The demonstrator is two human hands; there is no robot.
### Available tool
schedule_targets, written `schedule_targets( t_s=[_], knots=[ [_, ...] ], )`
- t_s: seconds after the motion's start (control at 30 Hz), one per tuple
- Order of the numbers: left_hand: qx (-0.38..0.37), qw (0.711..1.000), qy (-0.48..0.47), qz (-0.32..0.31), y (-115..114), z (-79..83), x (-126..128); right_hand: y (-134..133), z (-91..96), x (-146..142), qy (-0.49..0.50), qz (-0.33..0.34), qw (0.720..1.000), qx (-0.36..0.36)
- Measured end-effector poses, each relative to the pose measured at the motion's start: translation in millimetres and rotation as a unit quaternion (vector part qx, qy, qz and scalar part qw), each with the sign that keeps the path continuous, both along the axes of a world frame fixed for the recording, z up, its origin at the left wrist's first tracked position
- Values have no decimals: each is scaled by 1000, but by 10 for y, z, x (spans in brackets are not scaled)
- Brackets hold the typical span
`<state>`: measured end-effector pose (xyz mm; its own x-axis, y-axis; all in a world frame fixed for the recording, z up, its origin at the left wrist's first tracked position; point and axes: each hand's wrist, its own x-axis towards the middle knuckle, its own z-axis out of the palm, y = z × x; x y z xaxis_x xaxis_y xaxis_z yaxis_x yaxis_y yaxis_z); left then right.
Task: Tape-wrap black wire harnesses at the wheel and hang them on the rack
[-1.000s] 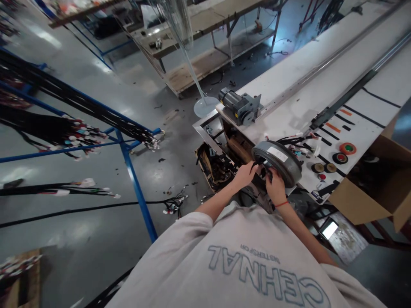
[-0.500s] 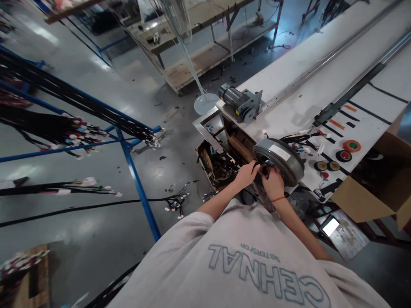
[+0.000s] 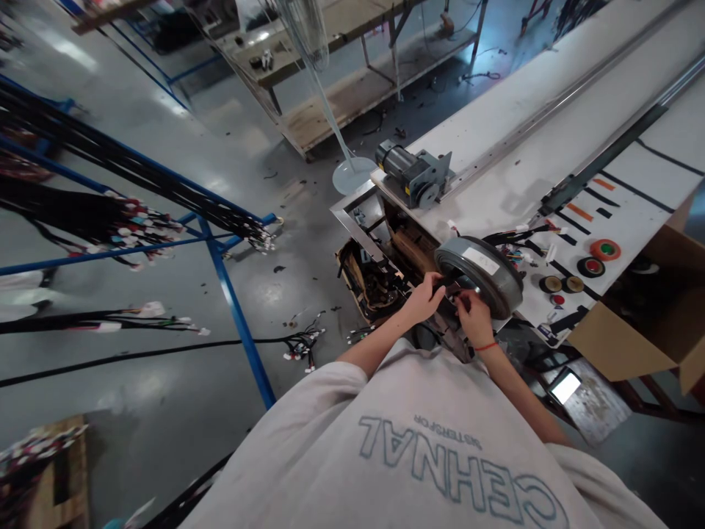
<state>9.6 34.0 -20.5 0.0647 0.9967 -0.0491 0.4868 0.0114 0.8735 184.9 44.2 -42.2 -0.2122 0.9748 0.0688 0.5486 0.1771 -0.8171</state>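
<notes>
A large roll of grey flat material (image 3: 468, 261) with a white label stands tilted at the near end of the white bench. My left hand (image 3: 423, 300) is just left of the roll, fingers closed together at a dark piece too small to name. To its right, my right hand (image 3: 474, 320) is pinched close under the roll's lower edge, and what lies in its fingertips is hidden. A small gap with dark parts shows between the two hands. Behind the roll lie black cables with connectors (image 3: 518, 242).
A motor (image 3: 407, 173) sits on the bench corner. Tape rolls (image 3: 604, 250) and black strips lie at right, beside a cardboard box (image 3: 633, 323). A crate (image 3: 369, 283) stands below the bench. Blue racks (image 3: 231, 308) hung with wire harnesses stand at left; a phone (image 3: 565, 386) glows lower right.
My right hand has shifted slightly right and down, away from my left hand. My left hand stays near the same spot, its fingers a little higher.
</notes>
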Motion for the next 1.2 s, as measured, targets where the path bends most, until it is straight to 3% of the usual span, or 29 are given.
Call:
schedule_targets(
  t_s=[0.1,0.3,0.47,0.57,0.67,0.83,1.0,1.1,1.2],
  knots=[
    [-6,1000,-19,-19,-38,-20,-19,-32,55,-14,-11,-8,1000,-12],
    [-48,994,45,-92,-99,-128,29,148,194,-210,-1,61,995,80],
    [-17,994,-55,-92,-182,-314,0,334,149,-195,-36,127,987,94],
    [-67,988,-89,-103,-317,-448,-117,266,151,-85,-46,168,973,149],
    [-118,985,-58,-112,-471,-514,-227,172,174,-33,-81,181,967,163],
    [-68,995,18,-74,-651,-349,-288,240,219,-92,-128,167,964,163],
    [-56,994,-37,-84,-676,-167,-277,526,206,-233,-175,189,960,112],
    [-103,986,-90,-96,-621,-198,-277,568,234,-302,-185,186,960,98],
    [-107,989,-70,-67,-615,-283,-282,316,400,-259,-150,203,957,144]
  ],
)
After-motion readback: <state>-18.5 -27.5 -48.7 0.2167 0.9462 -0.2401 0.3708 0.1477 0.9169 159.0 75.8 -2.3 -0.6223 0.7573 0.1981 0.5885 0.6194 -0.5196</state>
